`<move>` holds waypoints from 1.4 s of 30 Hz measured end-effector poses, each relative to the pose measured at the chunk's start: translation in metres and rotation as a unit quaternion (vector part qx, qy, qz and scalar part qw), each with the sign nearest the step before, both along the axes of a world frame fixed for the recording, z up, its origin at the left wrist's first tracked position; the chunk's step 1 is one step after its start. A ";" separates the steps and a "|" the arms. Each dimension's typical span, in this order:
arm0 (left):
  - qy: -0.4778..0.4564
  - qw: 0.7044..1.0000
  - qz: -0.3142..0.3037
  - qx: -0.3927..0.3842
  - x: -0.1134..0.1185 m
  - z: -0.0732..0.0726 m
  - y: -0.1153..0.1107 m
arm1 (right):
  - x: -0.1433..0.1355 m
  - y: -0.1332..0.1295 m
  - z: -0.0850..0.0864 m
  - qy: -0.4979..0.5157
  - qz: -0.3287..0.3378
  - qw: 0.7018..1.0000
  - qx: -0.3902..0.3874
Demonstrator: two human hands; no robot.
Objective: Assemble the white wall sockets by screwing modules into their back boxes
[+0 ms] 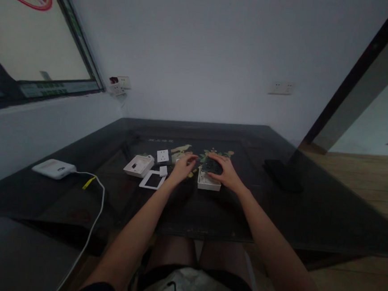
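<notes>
My right hand grips a dark, roughly square piece by its edges, thumb below and fingers above. This piece is over a white square box, which stands on the table in front of me. What the dark piece is, I cannot make out. To the left of it, my left hand hovers with bent fingers and the thumb apart, and nothing shows between them. Nearby lie a white wall socket, a white frame, a small white block and a second white box.
The dark table carries a printed bird-and-flower pattern. A white device with a white cable and yellow tag is at the left. A flat black object lies at the right. Wall sockets are behind.
</notes>
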State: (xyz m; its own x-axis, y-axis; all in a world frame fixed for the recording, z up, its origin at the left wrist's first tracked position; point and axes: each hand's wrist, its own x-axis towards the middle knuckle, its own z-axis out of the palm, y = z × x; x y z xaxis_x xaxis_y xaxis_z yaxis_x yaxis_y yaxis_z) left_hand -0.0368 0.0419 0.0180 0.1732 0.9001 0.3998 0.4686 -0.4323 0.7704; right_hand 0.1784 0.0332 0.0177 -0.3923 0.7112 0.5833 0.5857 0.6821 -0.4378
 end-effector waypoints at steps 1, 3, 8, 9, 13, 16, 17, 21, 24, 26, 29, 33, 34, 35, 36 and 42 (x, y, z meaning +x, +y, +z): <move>-0.043 0.999 -0.008 -0.021 0.004 0.001 -0.001 | -0.002 -0.001 0.001 -0.002 0.006 1.000 0.003; -0.111 0.990 -0.037 -0.074 0.011 0.003 -0.004 | -0.005 -0.004 0.002 -0.005 0.018 1.000 0.008; -0.212 0.963 -0.061 -0.157 0.022 0.004 -0.011 | -0.009 -0.009 0.006 -0.003 0.032 0.999 0.026; -0.225 0.958 -0.059 -0.167 0.022 0.003 -0.011 | -0.009 -0.010 0.006 -0.004 0.034 0.999 0.031; -0.237 0.951 -0.048 -0.193 0.019 0.002 -0.012 | -0.009 -0.011 0.007 -0.018 0.029 0.999 0.035; -0.234 0.952 -0.038 -0.195 0.017 0.003 -0.013 | -0.009 -0.011 0.006 -0.026 0.022 0.999 0.035; -0.232 0.952 -0.037 -0.197 0.016 0.003 -0.013 | -0.009 -0.010 0.006 -0.028 0.021 0.999 0.036; -0.231 0.952 -0.052 -0.194 0.015 0.002 -0.013 | -0.009 -0.009 0.005 -0.039 0.027 0.998 0.043; -0.229 0.957 -0.053 -0.171 0.014 0.001 -0.010 | -0.009 -0.008 0.004 -0.044 0.030 0.998 0.040; -0.212 0.965 -0.043 -0.150 0.015 0.001 -0.008 | -0.009 -0.007 0.003 -0.045 0.027 0.998 0.037; -0.168 0.981 -0.032 -0.090 0.017 0.000 -0.008 | -0.009 -0.006 0.002 -0.047 0.024 0.998 0.038; -0.075 0.997 -0.027 0.002 0.019 0.002 -0.015 | -0.010 -0.005 0.000 -0.048 0.025 0.998 0.035; -0.051 0.998 -0.027 0.018 0.020 0.003 -0.018 | -0.010 -0.004 -0.001 -0.047 0.026 0.998 0.035; -0.027 0.999 -0.026 0.031 0.020 0.004 -0.020 | -0.010 -0.004 -0.001 -0.046 0.027 0.998 0.035; -0.004 0.999 -0.024 0.040 0.020 0.006 -0.023 | -0.010 -0.004 -0.001 -0.046 0.028 0.998 0.036; 0.062 0.992 0.033 0.102 0.023 0.013 -0.031 | -0.011 -0.003 -0.003 -0.050 0.025 0.998 0.035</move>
